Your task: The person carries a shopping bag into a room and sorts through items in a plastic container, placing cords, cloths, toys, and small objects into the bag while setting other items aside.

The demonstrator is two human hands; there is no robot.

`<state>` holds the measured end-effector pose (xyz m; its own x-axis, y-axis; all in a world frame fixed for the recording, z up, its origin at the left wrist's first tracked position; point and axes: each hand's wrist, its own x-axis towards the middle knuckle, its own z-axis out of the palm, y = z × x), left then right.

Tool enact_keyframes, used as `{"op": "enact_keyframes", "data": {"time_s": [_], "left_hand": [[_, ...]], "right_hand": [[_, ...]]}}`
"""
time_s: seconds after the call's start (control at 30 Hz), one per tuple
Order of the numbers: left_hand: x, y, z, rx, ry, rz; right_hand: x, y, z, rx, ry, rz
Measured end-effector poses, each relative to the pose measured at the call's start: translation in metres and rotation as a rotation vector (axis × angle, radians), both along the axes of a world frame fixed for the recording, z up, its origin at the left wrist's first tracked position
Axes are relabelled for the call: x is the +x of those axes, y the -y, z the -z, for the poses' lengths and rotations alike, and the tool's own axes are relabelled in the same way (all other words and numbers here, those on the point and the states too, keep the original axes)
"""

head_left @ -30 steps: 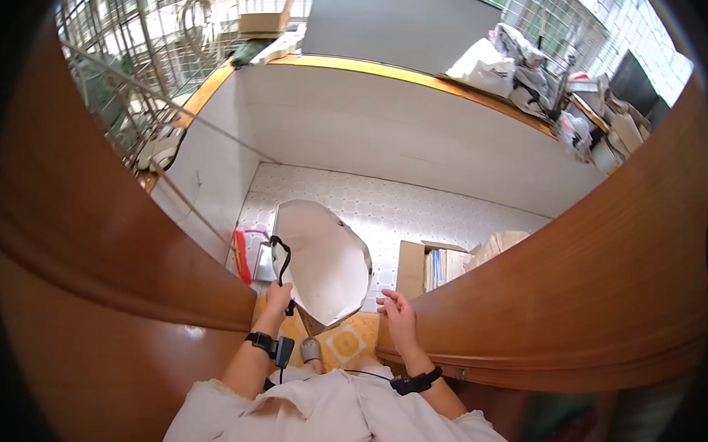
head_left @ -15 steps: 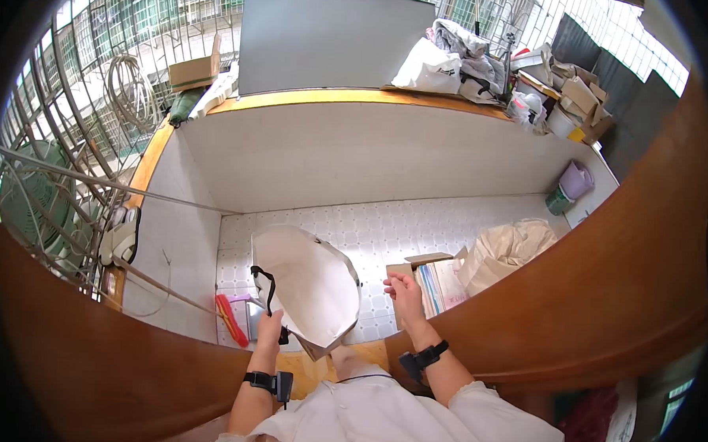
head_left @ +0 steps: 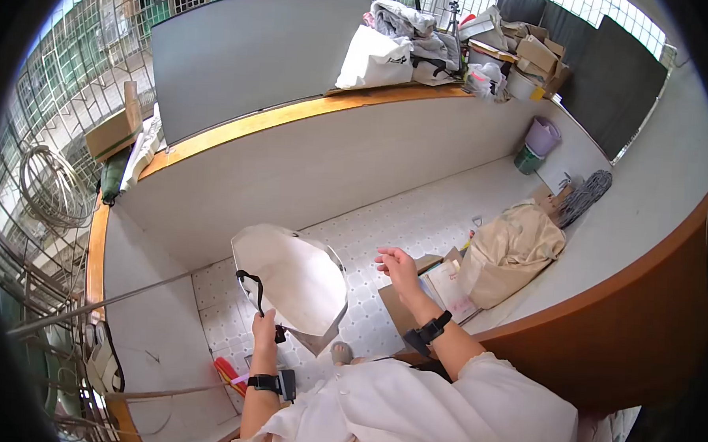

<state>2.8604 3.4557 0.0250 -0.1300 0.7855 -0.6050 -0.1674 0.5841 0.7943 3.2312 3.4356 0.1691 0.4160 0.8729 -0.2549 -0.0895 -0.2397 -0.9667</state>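
A large white bag (head_left: 292, 277) with a wide-open mouth hangs in front of me, low over the tiled floor. My left hand (head_left: 263, 326) is closed round its black strap handle (head_left: 250, 284). Loosely bent and partly apart, the fingers of my right hand (head_left: 399, 269) hold nothing. That hand is in the air to the right of the bag, nearest to an open cardboard box (head_left: 397, 308) with books or papers (head_left: 443, 286) in it. Right beside the box sits a full beige bag (head_left: 513, 252).
A purple bucket (head_left: 542, 136) stands at the far right corner. Filled bags (head_left: 377, 58) and cardboard scraps (head_left: 537, 55) crowd the orange ledge (head_left: 248, 120). A thin pole (head_left: 141, 297) crosses at left, near a red item (head_left: 229, 373). A curved wooden edge (head_left: 594, 334) is at right.
My view has turned to the right and I have moved forward; a foot on the tiles now shows. The white bag stays in my left hand. My right hand remains raised without anything in it.
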Motion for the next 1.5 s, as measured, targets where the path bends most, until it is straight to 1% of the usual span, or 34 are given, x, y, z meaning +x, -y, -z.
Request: {"op": "enact_keyframes", "data": {"time_s": [0.03, 0.07, 0.13, 0.2, 0.27, 0.3, 0.33, 0.37, 0.43, 0.47, 0.5, 0.57, 0.67, 0.83, 0.9, 0.93, 0.97, 1.1, 1.17, 1.2, 1.27, 1.3, 1.37, 1.43, 1.47, 1.5], "left_hand": [[0.015, -0.034, -0.009, 0.0, -0.013, 0.009], [0.02, -0.051, 0.001, 0.023, 0.009, 0.033], [0.029, -0.081, 0.0, 0.037, 0.034, 0.057], [0.042, -0.116, -0.007, 0.033, -0.004, 0.08], [0.053, -0.156, 0.006, 0.044, 0.015, 0.129], [0.059, -0.173, 0.013, 0.041, 0.039, 0.171], [0.07, -0.19, -0.001, 0.024, -0.035, 0.169], [0.077, -0.205, 0.001, 0.017, -0.042, 0.196], [0.091, -0.26, 0.017, 0.014, 0.012, 0.336], [0.1, -0.283, 0.03, 0.034, 0.033, 0.355], [0.113, -0.294, 0.028, 0.036, 0.039, 0.352], [0.134, -0.328, 0.021, 0.052, 0.005, 0.442], [0.163, -0.366, 0.01, 0.071, -0.035, 0.514], [0.227, -0.417, 0.026, 0.056, 0.011, 0.65], [0.262, -0.435, 0.032, 0.023, 0.056, 0.664], [0.281, -0.446, 0.032, 0.026, -0.009, 0.691], [0.304, -0.444, 0.033, 0.039, -0.023, 0.683], [0.411, -0.484, 0.034, 0.077, -0.066, 0.806], [0.471, -0.499, 0.044, 0.097, -0.102, 0.913], [0.501, -0.503, 0.042, 0.129, -0.164, 0.932], [0.567, -0.518, 0.034, 0.141, -0.13, 0.973], [0.594, -0.524, 0.034, 0.142, -0.095, 1.008], [0.647, -0.538, 0.035, 0.12, -0.067, 1.045], [0.693, -0.537, 0.024, 0.161, -0.046, 1.114], [0.716, -0.537, 0.005, 0.152, -0.029, 1.103], [0.741, -0.541, -0.013, 0.137, -0.019, 1.095]], "right_hand": [[0.009, -0.03, 0.007, -0.021, 0.009, 0.023], [0.014, -0.047, 0.009, -0.029, 0.02, 0.026], [0.01, -0.075, 0.001, -0.031, 0.025, 0.034], [0.01, -0.106, -0.003, -0.007, 0.024, 0.059], [0.014, -0.135, 0.004, -0.04, 0.058, 0.016], [0.021, -0.152, 0.006, -0.039, 0.059, 0.034], [0.029, -0.167, 0.01, -0.008, 0.068, 0.037], [0.031, -0.175, 0.017, 0.021, 0.072, 0.044], [0.037, -0.2, 0.02, 0.017, 0.076, 0.135], [0.044, -0.213, 0.015, -0.002, 0.094, 0.185], [0.055, -0.22, 0.023, -0.001, 0.1, 0.183], [0.063, -0.233, 0.031, -0.011, 0.029, 0.268], [0.075, -0.246, 0.033, 0.011, 0.034, 0.318], [0.126, -0.262, 0.037, -0.076, 0.064, 0.407], [0.154, -0.276, 0.045, -0.1, 0.063, 0.448], [0.172, -0.285, 0.05, -0.08, 0.063, 0.468], [0.197, -0.285, 0.06, -0.045, 0.057, 0.473], [0.289, -0.323, 0.081, 0.023, 0.072, 0.512], [0.337, -0.33, 0.099, -0.077, 0.332, 0.502], [0.363, -0.33, 0.106, -0.074, 0.32, 0.504], [0.421, -0.339, 0.112, -0.173, 0.572, 0.5], [0.44, -0.343, 0.107, -0.182, 0.567, 0.513], [0.478, -0.344, 0.093, -0.208, 0.685, 0.515], [0.514, -0.334, 0.089, -0.256, 0.718, 0.502], [0.528, -0.335, 0.088, -0.307, 0.749, 0.492], [0.545, -0.336, 0.087, -0.299, 0.796, 0.505]]}}
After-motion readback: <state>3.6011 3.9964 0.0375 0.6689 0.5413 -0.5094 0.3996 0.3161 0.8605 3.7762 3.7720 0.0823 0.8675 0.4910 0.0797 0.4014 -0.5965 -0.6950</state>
